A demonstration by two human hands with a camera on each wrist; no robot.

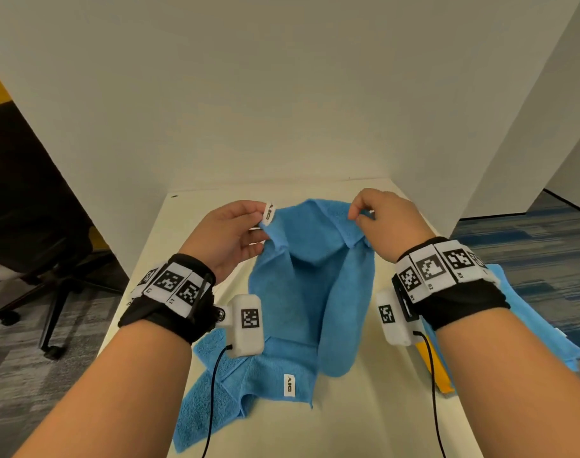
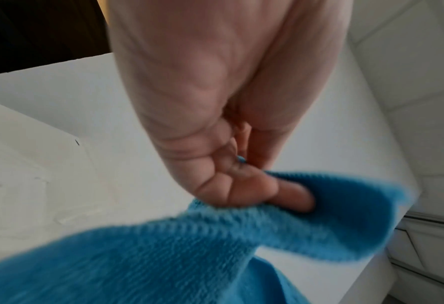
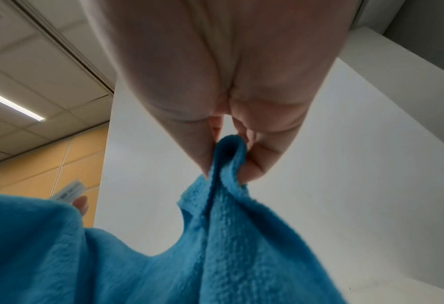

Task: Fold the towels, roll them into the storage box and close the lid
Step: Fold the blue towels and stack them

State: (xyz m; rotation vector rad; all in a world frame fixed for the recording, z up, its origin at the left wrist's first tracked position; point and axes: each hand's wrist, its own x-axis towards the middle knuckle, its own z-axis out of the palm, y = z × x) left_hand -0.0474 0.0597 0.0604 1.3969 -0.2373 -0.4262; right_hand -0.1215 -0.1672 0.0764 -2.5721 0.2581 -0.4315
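With the left hand [image 1: 231,233] and right hand [image 1: 382,223] each pinching a top corner, the blue towel [image 1: 302,292] hangs at 12 o'clock over the surface [image 1: 364,418]; its thinly pinched corners, apparently bunched, may slip, skewing the fold.

A cream desk [image 1: 364,424] carries a crumpled blue towel [image 1: 245,385] and, at right, stacked blue cloths [image 1: 530,322]

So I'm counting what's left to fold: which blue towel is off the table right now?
The blue towel in the middle, pinched at its top corners by the left hand and right hand. The others lie on the table.
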